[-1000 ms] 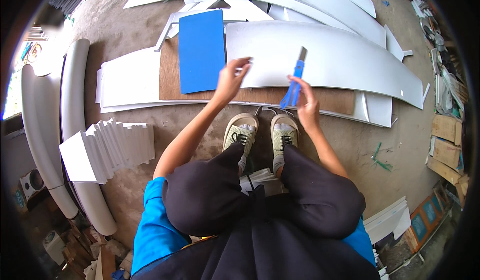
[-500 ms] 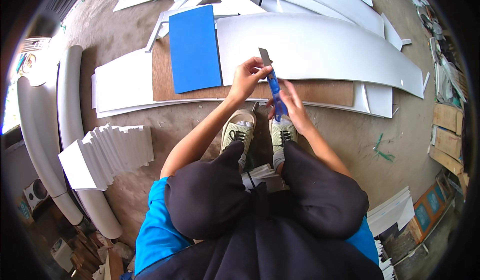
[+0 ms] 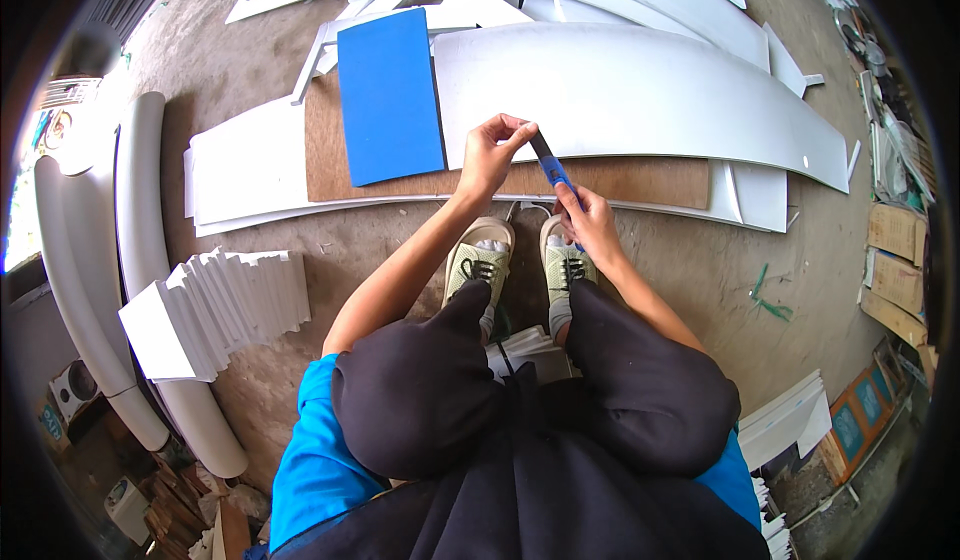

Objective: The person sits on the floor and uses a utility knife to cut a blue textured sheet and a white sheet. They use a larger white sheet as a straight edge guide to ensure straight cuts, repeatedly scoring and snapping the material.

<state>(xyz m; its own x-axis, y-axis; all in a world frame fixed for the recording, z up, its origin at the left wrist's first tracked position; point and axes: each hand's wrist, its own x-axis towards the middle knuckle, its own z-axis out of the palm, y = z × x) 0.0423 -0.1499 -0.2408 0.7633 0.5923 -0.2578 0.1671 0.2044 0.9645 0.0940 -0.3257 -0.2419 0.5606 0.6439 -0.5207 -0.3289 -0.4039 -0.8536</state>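
My right hand (image 3: 593, 228) is closed round the lower part of a blue utility knife (image 3: 556, 172), which tilts up to the left. Its dark blade sticks out at the upper end. There my left hand (image 3: 493, 155) pinches thumb and fingers together at the blade tip. Both hands are above the near edge of a brown wooden board (image 3: 640, 182). On that board, beyond my left hand, lies a blue rectangular sheet (image 3: 390, 100). To its right a large white sheet (image 3: 640, 85) covers the far part of the board.
More white sheets and strips lie stacked farther back. At the left are a stack of white pieces (image 3: 215, 310) and long white rolls (image 3: 145, 190). Cardboard boxes (image 3: 893, 280) line the right side. Green string (image 3: 768, 300) lies on the floor. My shoes stand at the board's near edge.
My right hand has closed round the lower part of the knife. My left hand has moved from the knife's upper body to its blade tip, and the knife leans more to the left.
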